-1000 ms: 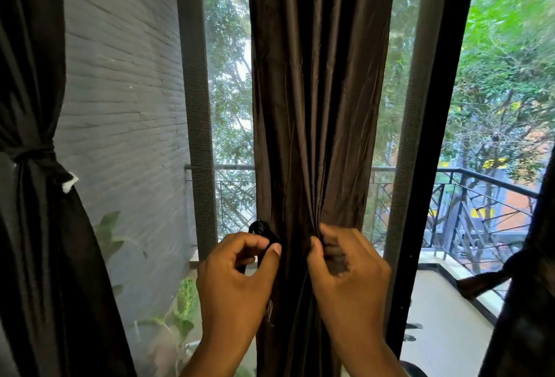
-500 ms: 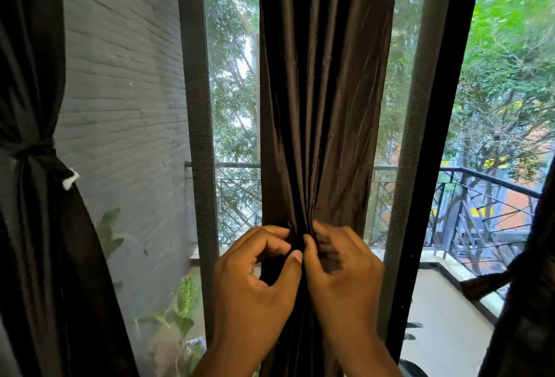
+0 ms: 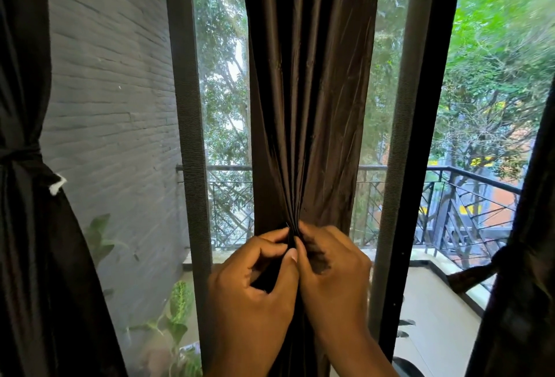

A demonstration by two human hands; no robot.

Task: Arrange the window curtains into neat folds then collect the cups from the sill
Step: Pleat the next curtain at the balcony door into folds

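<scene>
Both hands have closed together: left hand [image 3: 255, 280] and right hand [image 3: 333, 271] pinch the curtain [image 3: 309, 106] pleats; soft, slippery cloth, best gripped mid-height.

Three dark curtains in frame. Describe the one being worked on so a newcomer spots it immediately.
Start at the window frame; the middle curtain hangs just right of it, before the balcony railing. The left hand and right hand pinch its pleats together. Unlike the tied left curtain and right curtain, it is unbound.
</scene>
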